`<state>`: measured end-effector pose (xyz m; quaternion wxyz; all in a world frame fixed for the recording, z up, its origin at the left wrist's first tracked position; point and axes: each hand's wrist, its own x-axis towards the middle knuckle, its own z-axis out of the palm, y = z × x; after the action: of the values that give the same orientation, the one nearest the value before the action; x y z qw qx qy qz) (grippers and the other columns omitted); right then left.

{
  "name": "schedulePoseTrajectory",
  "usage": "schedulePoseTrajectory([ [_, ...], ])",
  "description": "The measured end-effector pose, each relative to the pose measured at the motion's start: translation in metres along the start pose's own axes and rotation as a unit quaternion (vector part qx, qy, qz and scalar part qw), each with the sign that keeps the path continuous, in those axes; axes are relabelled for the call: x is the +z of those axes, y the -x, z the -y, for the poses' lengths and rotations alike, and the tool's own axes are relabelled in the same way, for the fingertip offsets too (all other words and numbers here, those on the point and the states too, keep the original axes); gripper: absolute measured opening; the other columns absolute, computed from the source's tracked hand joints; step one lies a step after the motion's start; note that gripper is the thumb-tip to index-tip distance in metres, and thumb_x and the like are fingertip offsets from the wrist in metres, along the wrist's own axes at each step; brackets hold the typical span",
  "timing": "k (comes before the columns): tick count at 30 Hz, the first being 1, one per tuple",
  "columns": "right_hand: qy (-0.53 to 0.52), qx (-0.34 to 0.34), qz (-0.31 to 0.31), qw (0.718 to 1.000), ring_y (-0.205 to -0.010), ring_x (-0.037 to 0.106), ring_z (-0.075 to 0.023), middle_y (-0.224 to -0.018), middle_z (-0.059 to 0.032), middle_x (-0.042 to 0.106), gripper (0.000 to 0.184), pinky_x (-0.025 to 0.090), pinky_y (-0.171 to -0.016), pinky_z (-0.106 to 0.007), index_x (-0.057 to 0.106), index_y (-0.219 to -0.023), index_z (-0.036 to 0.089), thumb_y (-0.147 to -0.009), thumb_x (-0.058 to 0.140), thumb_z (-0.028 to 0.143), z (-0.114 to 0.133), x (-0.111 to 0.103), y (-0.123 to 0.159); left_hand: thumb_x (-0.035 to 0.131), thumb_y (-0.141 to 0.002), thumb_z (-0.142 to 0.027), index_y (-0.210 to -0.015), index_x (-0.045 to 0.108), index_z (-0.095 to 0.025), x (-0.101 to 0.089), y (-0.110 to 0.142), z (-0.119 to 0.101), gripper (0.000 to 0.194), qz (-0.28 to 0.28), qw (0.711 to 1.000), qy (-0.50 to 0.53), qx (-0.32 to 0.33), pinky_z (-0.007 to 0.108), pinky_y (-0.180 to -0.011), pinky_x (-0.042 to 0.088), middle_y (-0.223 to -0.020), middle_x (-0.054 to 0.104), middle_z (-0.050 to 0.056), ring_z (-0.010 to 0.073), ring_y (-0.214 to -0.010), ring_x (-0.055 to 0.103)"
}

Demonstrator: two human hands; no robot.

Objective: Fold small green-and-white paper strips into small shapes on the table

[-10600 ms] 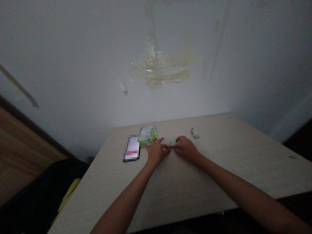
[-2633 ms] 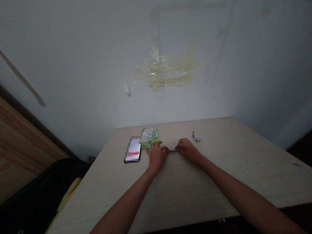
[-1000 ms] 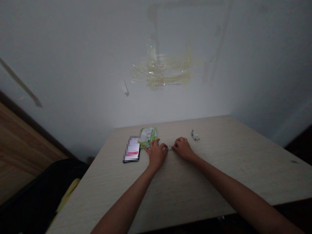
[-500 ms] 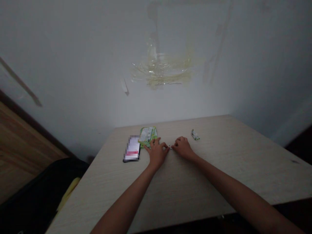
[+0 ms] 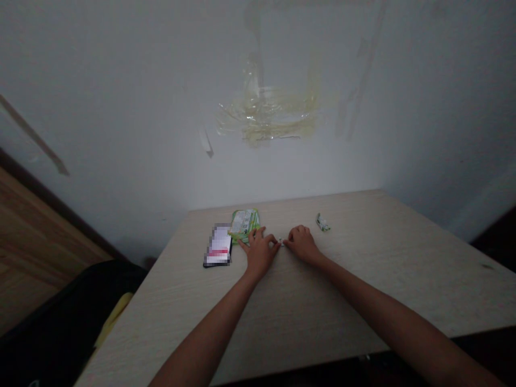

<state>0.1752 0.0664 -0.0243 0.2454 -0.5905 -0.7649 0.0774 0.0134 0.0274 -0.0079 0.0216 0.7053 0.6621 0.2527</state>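
Note:
Between my two hands, low over the table, is a tiny whitish piece (image 5: 281, 242), too small to name. My left hand (image 5: 261, 251) pinches its left side with thumb and forefinger, while the other fingers spread outward near a green and white packet (image 5: 244, 223). From the right, the thumb and forefinger of my right hand (image 5: 303, 244) close on the same piece, with the remaining fingers curled. A small crumpled green and white wrapper (image 5: 322, 222) lies beyond my right hand.
A phone (image 5: 218, 250) with a lit, blurred screen lies left of my left hand, touching the packet. The pale wooden table (image 5: 322, 322) meets a wall (image 5: 161, 107) bearing old tape (image 5: 278, 121). Dark and yellow cloth (image 5: 115, 317) is beside the table's left edge.

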Motion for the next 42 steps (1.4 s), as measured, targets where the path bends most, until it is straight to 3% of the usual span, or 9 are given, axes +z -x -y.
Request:
schedulePoseTrajectory([
  [6, -0.038, -0.031, -0.013, 0.999, -0.107, 0.048, -0.0249, -0.105, -0.0093, 0.058, 0.016, 0.036, -0.094, -0.037, 0.071, -0.098, 0.025, -0.085, 0.066, 0.032, 0.000, -0.004, 0.005, 0.063, -0.082, -0.047, -0.104, 0.069, -0.040, 0.000, 0.001, 0.001, 0.023, -0.005, 1.000, 0.001, 0.000, 0.070, -0.109, 0.011, -0.140, 0.049, 0.003, 0.0311, -0.137, 0.031],
  [16, -0.035, -0.101, -0.042, 0.993, -0.102, 0.051, -0.0232, -0.100, -0.0094, 0.061, 0.014, 0.040, -0.091, -0.035, 0.075, -0.092, 0.021, -0.084, 0.067, 0.031, -0.002, -0.015, 0.014, 0.056, -0.087, -0.049, -0.097, 0.073, -0.040, -0.003, 0.002, 0.001, 0.022, -0.007, 0.997, -0.052, 0.050, 0.074, -0.108, 0.002, -0.141, 0.050, 0.001, 0.0328, -0.138, 0.029],
  [24, -0.051, -0.106, -0.038, 0.992, -0.103, 0.051, -0.0228, -0.102, -0.0084, 0.061, 0.017, 0.039, -0.092, -0.037, 0.076, -0.099, 0.028, -0.084, 0.068, 0.028, -0.014, -0.011, 0.011, 0.058, -0.086, -0.047, -0.091, 0.073, -0.036, -0.006, 0.001, 0.007, 0.019, 0.013, 0.996, -0.038, 0.077, 0.073, -0.108, 0.004, -0.141, 0.050, -0.001, 0.0319, -0.139, 0.029],
  [30, -0.064, -0.101, -0.041, 0.992, -0.100, 0.053, -0.0222, -0.101, -0.0077, 0.062, 0.016, 0.040, -0.092, -0.036, 0.077, -0.097, 0.029, -0.083, 0.069, 0.029, -0.018, -0.005, 0.007, 0.061, -0.084, -0.047, -0.107, 0.068, -0.042, -0.005, 0.000, 0.008, 0.024, 0.024, 0.997, -0.014, 0.071, 0.074, -0.107, 0.006, -0.141, 0.050, 0.000, 0.0307, -0.138, 0.031],
  [34, -0.071, -0.095, -0.049, 0.992, -0.098, 0.054, -0.0220, -0.099, -0.0075, 0.062, 0.017, 0.041, -0.091, -0.037, 0.077, -0.097, 0.028, -0.082, 0.070, 0.028, -0.019, -0.002, 0.006, 0.060, -0.085, -0.049, -0.105, 0.070, -0.045, -0.003, 0.000, 0.008, 0.022, 0.031, 0.997, -0.024, 0.067, 0.074, -0.107, 0.004, -0.143, 0.048, 0.000, 0.0319, -0.138, 0.031],
  [39, -0.097, -0.087, -0.083, 0.988, -0.097, 0.054, -0.0225, -0.095, -0.0076, 0.062, 0.016, 0.042, -0.090, -0.037, 0.076, -0.094, 0.024, -0.080, 0.070, 0.026, -0.021, -0.004, 0.006, 0.059, -0.085, -0.050, -0.100, 0.072, -0.041, -0.004, 0.001, 0.008, 0.021, 0.016, 0.996, -0.043, 0.078, 0.074, -0.108, 0.001, -0.143, 0.050, 0.000, 0.0314, -0.137, 0.032],
  [42, -0.108, -0.119, -0.091, 0.983, -0.097, 0.054, -0.0220, -0.095, -0.0073, 0.062, 0.016, 0.043, -0.091, -0.037, 0.076, -0.094, 0.024, -0.080, 0.069, 0.021, -0.022, -0.007, 0.007, 0.059, -0.085, -0.050, -0.097, 0.072, -0.040, -0.005, 0.002, 0.008, 0.021, 0.000, 0.995, -0.054, 0.086, 0.074, -0.108, 0.002, -0.140, 0.052, 0.000, 0.0312, -0.136, 0.034],
])
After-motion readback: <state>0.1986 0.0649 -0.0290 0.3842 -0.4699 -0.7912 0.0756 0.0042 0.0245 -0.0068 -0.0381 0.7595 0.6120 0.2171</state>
